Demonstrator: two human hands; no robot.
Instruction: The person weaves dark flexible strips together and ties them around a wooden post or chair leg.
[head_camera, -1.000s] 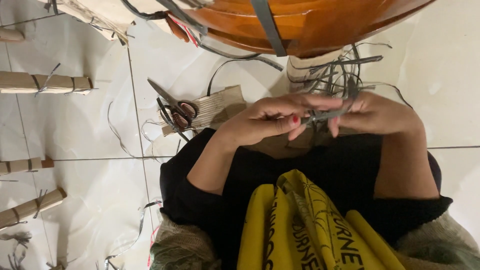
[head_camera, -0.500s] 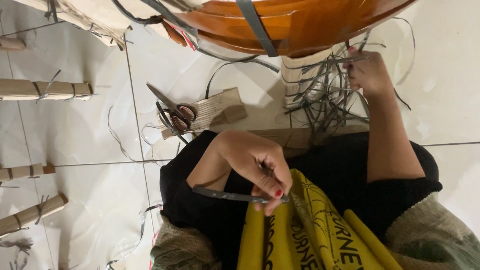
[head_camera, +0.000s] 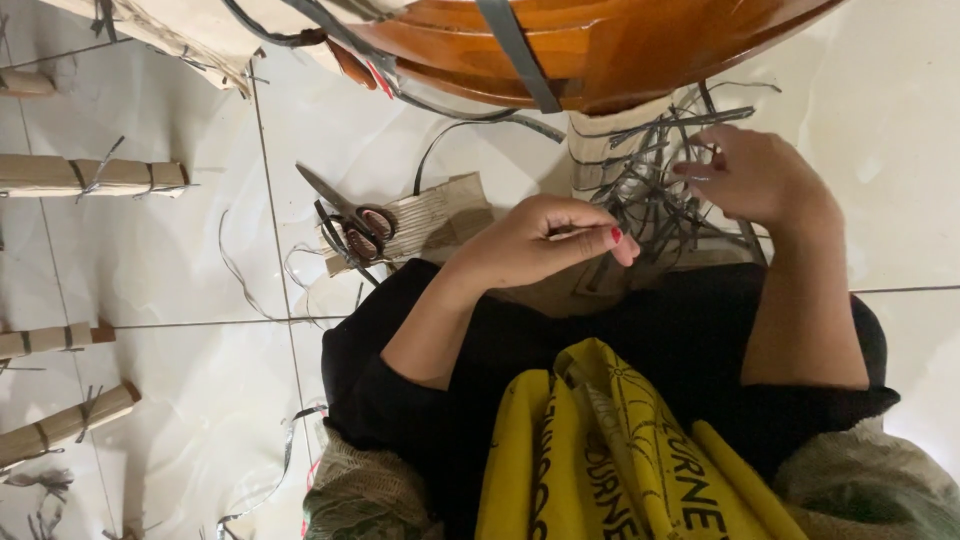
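Right hand (head_camera: 755, 178) at two o'clock picks with loose fingers at thin, springy grey strips (head_camera: 650, 185); take one mid-length. Left hand (head_camera: 545, 240) pinches shut, seemingly empty.

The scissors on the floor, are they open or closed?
Closed, it seems: the scissors lie flat beside the cardboard piece, their blades together in one point, both handle loops side by side.

A glossy white tiled floor (head_camera: 180, 300) carried everything. Cardboard rolls (head_camera: 90, 176) bound with dark strips lay along its left side. Scissors (head_camera: 350, 215) rested beside a corrugated cardboard piece (head_camera: 430, 215) near the middle, loose grey strips (head_camera: 650, 190) farther right.
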